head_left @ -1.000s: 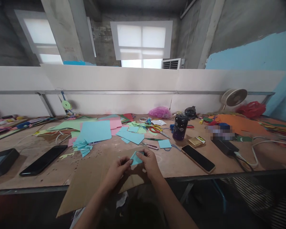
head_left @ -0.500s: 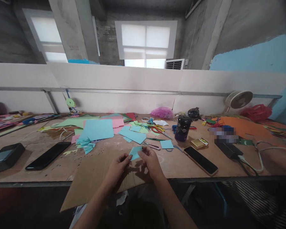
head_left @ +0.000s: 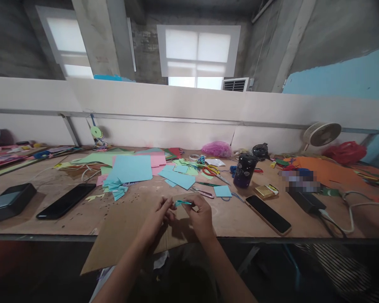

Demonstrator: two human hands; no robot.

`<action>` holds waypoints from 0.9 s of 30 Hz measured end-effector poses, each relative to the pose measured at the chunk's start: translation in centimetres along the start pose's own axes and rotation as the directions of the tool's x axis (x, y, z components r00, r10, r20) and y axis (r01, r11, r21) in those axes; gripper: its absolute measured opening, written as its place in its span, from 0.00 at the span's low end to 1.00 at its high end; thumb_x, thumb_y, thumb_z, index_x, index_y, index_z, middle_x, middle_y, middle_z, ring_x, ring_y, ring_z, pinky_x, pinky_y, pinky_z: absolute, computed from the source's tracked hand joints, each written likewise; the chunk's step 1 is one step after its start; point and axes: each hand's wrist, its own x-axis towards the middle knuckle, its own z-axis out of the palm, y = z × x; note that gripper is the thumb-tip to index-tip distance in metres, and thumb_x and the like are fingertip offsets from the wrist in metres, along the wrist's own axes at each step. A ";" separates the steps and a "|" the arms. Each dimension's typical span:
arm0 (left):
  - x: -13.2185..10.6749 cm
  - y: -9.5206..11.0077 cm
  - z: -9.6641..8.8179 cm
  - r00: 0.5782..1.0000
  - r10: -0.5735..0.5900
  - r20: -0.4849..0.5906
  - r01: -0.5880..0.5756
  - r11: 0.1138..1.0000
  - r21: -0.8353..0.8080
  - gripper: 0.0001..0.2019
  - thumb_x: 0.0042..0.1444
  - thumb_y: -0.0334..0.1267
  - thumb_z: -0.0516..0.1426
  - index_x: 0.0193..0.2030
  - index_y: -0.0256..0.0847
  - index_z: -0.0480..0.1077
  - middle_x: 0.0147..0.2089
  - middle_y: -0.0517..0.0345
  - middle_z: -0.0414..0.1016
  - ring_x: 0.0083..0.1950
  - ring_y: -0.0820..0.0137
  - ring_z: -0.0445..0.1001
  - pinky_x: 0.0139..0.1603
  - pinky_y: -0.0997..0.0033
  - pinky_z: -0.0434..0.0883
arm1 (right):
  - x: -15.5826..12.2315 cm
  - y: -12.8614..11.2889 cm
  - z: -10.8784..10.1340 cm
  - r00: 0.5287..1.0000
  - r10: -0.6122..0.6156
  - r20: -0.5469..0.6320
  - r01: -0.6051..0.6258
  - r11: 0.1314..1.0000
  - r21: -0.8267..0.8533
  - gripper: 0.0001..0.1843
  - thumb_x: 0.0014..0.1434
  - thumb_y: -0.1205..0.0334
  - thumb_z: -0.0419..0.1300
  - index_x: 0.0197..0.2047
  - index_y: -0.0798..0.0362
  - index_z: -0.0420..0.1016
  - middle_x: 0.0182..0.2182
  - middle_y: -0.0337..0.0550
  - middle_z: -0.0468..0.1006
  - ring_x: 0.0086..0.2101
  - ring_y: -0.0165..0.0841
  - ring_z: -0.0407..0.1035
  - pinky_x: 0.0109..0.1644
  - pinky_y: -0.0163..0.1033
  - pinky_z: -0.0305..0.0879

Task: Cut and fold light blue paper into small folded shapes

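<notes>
A small piece of light-blue paper (head_left: 183, 203) is held above the cardboard, seen nearly edge-on and looking bent or folded. My right hand (head_left: 199, 213) pinches its right part between thumb and fingers. At its left end, my left hand (head_left: 160, 214) has its fingers curled together; whether they grip the paper's edge is hard to see. Below both hands lies a brown cardboard sheet (head_left: 123, 229) that juts past the table's front edge. To the right is a light-blue paper square (head_left: 222, 191), and near it are pink-handled tweezers or snips (head_left: 205, 194).
Left are a black phone (head_left: 66, 201), a dark box-shaped device (head_left: 11, 202) and crumpled blue paper strips (head_left: 116, 188). Behind lie a large blue sheet (head_left: 132, 168) and red-yellow scissors (head_left: 211, 170). Right are a dark tumbler (head_left: 244, 170), gold box (head_left: 266, 191), second phone (head_left: 268, 213) and power strip (head_left: 306, 200).
The paper has turned from showing its flat face to a narrow, folded-looking edge. My left fingers have shifted slightly left, off its face. The view has shifted a little.
</notes>
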 end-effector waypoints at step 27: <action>0.3 -0.5 -1.2 0.979 0.014 0.201 0.034 0.973 -0.230 0.15 0.48 0.47 0.64 0.38 0.40 0.74 0.31 0.59 0.76 0.27 0.72 0.71 0.30 0.75 0.67 | -0.1 -1.3 -0.1 0.978 -0.075 0.193 0.086 0.995 -0.048 0.17 0.51 0.78 0.58 0.37 0.48 0.80 0.39 0.42 0.77 0.43 0.35 0.71 0.48 0.40 0.68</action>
